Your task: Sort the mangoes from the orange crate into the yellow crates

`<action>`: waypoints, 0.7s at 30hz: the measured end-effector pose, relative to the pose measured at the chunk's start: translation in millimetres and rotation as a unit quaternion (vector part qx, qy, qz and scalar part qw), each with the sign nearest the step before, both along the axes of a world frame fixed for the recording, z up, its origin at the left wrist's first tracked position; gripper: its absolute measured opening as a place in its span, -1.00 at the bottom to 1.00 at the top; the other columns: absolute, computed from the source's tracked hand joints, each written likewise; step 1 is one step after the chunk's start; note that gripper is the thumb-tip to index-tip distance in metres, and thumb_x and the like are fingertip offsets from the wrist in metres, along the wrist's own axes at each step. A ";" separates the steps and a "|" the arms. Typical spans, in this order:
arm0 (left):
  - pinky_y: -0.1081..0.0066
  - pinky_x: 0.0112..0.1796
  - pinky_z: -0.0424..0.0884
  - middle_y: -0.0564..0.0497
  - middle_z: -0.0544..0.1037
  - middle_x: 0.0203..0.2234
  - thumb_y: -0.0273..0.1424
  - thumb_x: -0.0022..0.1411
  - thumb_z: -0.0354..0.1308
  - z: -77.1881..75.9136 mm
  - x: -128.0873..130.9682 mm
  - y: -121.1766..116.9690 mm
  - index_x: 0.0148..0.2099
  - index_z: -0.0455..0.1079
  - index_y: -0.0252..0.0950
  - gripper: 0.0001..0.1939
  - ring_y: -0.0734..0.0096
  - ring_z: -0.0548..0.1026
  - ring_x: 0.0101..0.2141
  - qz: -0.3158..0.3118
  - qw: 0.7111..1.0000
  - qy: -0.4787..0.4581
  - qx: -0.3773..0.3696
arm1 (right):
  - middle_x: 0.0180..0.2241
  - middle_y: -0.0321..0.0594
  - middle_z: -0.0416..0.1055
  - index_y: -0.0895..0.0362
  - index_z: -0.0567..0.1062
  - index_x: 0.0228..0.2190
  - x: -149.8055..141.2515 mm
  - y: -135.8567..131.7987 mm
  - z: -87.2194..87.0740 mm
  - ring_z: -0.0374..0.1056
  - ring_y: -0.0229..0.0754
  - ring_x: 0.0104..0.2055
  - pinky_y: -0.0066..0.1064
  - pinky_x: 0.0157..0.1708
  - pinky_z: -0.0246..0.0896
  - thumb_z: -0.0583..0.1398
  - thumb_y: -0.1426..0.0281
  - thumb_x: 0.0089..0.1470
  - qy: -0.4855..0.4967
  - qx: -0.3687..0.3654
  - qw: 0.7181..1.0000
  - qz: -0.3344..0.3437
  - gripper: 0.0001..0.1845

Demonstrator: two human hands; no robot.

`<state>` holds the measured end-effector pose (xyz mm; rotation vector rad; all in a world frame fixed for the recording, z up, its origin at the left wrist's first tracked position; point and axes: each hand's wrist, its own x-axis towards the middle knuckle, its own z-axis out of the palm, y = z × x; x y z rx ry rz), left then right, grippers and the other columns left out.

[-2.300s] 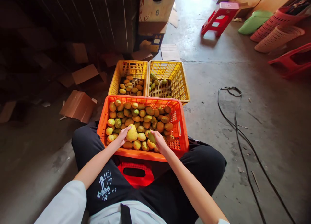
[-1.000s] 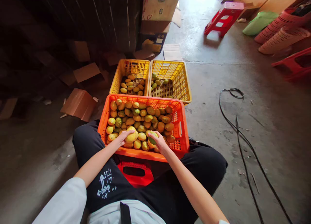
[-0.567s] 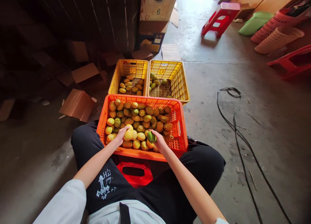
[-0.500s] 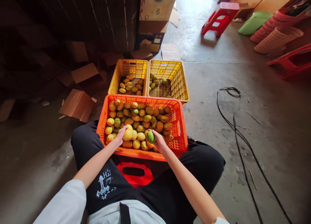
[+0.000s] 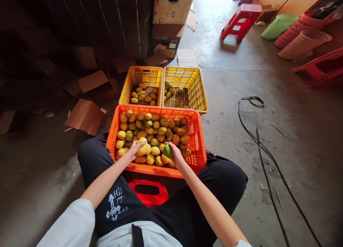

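Fruit [image 5: 161, 130] lies closely spread across the orange crate [image 5: 160, 171] before us, mostly yellow and brownish, with some greener pieces, right under and around our two hands. From the left, a brown cardboard box [image 5: 85, 115] sits on the floor near our knee. On our black trousers [image 5: 99, 175] a white print shows hand-drawn lettering; we can read what looks like "Hi" at the top, but the smaller script and figures beside it are unclear. Our left hand [image 5: 133, 150] is closed around a lumpy yellow fruit [image 5: 142, 147], held over the left half of the crate. Beyond the orange crate stands a yellow crate [image 5: 146, 75] with a small group of yellowish fruit in it. Behind that, a pale carton [image 5: 168, 11] carries a plain "6" and red marks, and the dark blue box [image 5: 171, 44] beneath it has a label too small for us to read. Our right hand [image 5: 176, 157], apart from the left, grips a dark green fruit [image 5: 168, 151] over the crate, near its front edge. Just beside the first yellow crate is a second yellow crate [image 5: 195, 88], greener fruit gathered at its left side. Further right we see a red stool [image 5: 241, 22], a looped black cable [image 5: 249, 132] on the floor and a pink basket [image 5: 302, 29].
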<state>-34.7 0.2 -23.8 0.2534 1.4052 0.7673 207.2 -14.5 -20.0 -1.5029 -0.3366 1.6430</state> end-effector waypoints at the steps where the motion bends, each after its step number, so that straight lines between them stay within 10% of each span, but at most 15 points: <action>1: 0.41 -0.32 0.54 0.02 0.60 -0.31 -0.20 0.04 0.65 1.0 0.3 0.0 -0.09 0.36 -0.21 -0.42 0.29 0.62 -0.30 -0.003 1.000 0.008 -0.003 | -0.41 -0.29 0.55 0.04 0.63 -0.35 -0.4 -0.5 1.4 0.48 -0.12 -0.37 -0.30 -0.36 0.49 0.51 0.03 -0.20 -0.011 0.004 1.000 -0.005 -0.56; 15: 0.30 -0.26 0.68 -0.16 0.71 -0.23 -0.12 0.15 0.51 21.2 7.9 2.0 -0.05 0.53 -0.32 -0.53 0.07 0.72 -0.17 -0.011 0.998 -0.060 -0.012 | -0.45 -0.38 0.54 -0.01 0.54 -0.32 -3.5 -3.5 8.0 0.50 -0.16 -0.41 -0.33 -0.34 0.53 0.62 0.20 -0.45 -0.035 0.007 0.999 -0.004 -0.40; 21: 0.28 -0.29 0.66 -0.07 0.63 -0.25 -0.31 0.06 0.61 21.2 9.9 -4.7 -0.08 0.41 -0.25 -0.50 0.27 0.63 -0.35 -0.067 0.994 -0.077 0.036 | -0.42 -0.34 0.55 -0.01 0.58 -0.30 -2.4 -3.2 6.5 0.50 -0.14 -0.39 -0.27 -0.28 0.53 0.58 0.23 -0.35 -0.019 0.023 1.000 -0.002 -0.49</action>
